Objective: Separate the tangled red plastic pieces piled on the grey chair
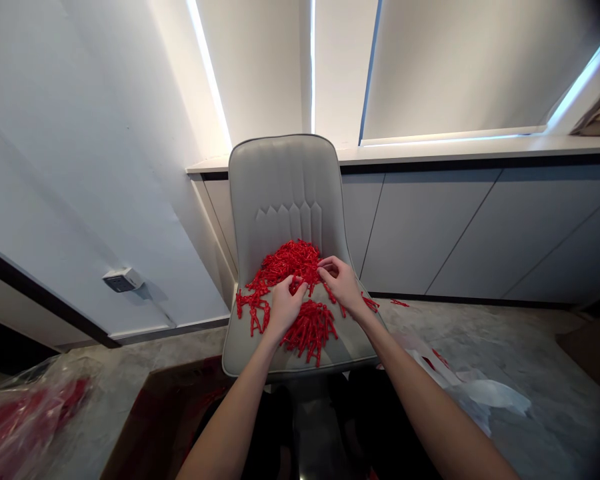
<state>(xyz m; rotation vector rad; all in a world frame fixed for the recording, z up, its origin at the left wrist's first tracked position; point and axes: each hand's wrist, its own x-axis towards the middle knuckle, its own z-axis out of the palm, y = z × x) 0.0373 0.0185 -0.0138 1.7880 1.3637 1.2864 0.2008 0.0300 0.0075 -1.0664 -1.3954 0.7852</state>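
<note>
While left hand [284, 305] and right hand [341, 281] pinch red pieces [286, 262], heap directly beneath both

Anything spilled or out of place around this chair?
Yes. A stray red piece lies on the floor right of the grey chair, apart from the red pile on the seat. A few more pieces sit at the seat's right edge.
</note>
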